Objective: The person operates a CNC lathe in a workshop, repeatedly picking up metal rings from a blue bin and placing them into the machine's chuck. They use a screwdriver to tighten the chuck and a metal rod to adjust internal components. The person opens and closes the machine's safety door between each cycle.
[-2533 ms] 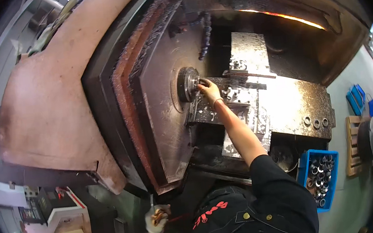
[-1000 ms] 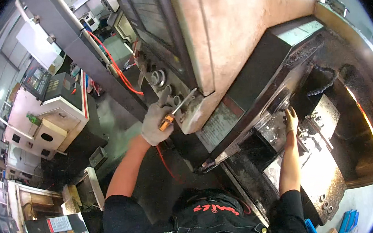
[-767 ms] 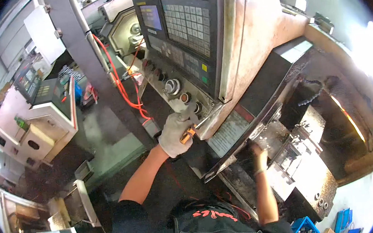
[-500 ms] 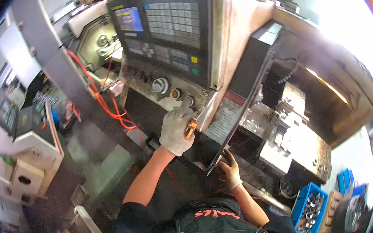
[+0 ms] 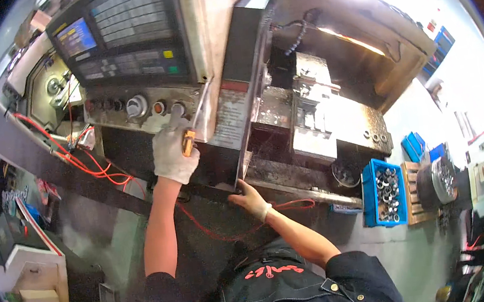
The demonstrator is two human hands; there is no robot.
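Observation:
My left hand (image 5: 174, 153), in a pale work glove, is closed around an orange tool (image 5: 188, 143) whose kind I cannot make out. One finger of that hand reaches up to a round button (image 5: 178, 110) at the right end of the button row on the machine's control panel (image 5: 129, 36). Lower and to the right, my right hand (image 5: 252, 201) grips the bottom edge of the dark sliding machine door (image 5: 249, 132). The fingers there are partly hidden behind the edge. Right of the door, the work area with its metal tool block (image 5: 313, 120) lies exposed.
A blue crate (image 5: 384, 192) of metal parts stands on the floor at right, beside a wooden pallet (image 5: 414, 192). Red hoses (image 5: 71, 154) hang at left, and a red cable (image 5: 203, 226) loops below the machine. Another machine (image 5: 38, 284) stands lower left.
The view has swung right, so panel and door sit farther left and the crate shows fully. The left hand stays at the button with the orange tool; the right hand stays on the door edge.

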